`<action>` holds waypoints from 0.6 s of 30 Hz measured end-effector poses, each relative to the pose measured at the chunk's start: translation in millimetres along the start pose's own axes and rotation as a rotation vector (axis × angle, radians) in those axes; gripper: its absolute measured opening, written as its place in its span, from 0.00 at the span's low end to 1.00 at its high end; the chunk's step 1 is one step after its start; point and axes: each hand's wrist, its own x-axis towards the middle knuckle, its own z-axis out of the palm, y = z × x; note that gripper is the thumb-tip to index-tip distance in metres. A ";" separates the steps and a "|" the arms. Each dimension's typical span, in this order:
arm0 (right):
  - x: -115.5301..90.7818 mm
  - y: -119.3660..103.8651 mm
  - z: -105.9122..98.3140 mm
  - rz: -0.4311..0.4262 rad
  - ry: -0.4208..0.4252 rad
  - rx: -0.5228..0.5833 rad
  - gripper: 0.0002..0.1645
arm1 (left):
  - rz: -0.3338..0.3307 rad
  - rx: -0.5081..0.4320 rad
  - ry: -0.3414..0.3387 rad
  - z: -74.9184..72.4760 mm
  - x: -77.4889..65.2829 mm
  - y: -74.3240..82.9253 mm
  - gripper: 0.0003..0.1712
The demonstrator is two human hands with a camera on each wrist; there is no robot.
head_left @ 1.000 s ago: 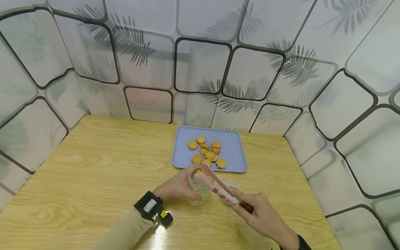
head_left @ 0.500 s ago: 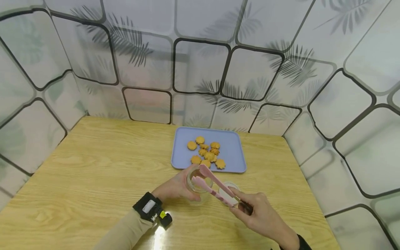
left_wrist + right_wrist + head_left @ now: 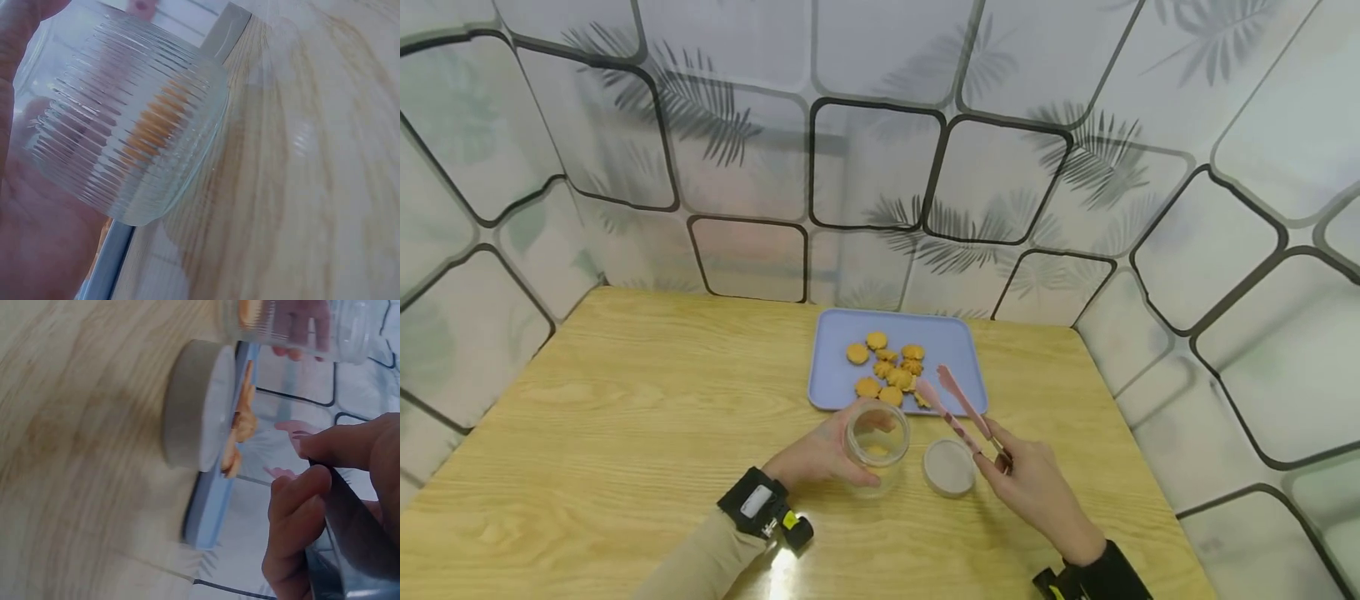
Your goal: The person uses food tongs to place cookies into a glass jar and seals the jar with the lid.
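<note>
My left hand (image 3: 823, 454) grips a clear ribbed glass jar (image 3: 877, 433) that stands upright on the table. Through the jar's wall in the left wrist view, an orange-brown cookie (image 3: 156, 122) shows near the bottom. In my right hand (image 3: 1033, 479) is a pair of pink-tipped tongs (image 3: 951, 408), pinched between thumb and fingers. Their two tips are spread apart over the near right part of the blue tray (image 3: 966, 342), close to the cookies (image 3: 898, 379), with nothing visible between them. Several cookies lie grouped in the middle of that tray.
A round whitish lid (image 3: 949, 468) lies on the wooden table (image 3: 662, 392) between the jar and my right hand. Behind the table hangs a patterned curtain (image 3: 760, 167), which also runs along both sides.
The tongs have moved from above the jar's mouth to the right and forward, over the tray. A cookie between or beside their tips earlier is now gone from there. The left hand keeps the jar in place.
</note>
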 end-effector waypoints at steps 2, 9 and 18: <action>2.9 3.3 4.4 0.040 -0.042 0.011 0.33 | -0.003 -0.004 -0.003 0.0 -0.2 0.2 0.49; 15.0 8.3 17.9 0.100 -0.108 0.046 0.34 | -0.006 0.002 -0.004 -1.3 -0.5 0.8 0.50; 23.1 7.0 23.5 0.108 -0.137 0.002 0.32 | -0.026 0.012 -0.007 -2.5 -1.8 0.5 0.49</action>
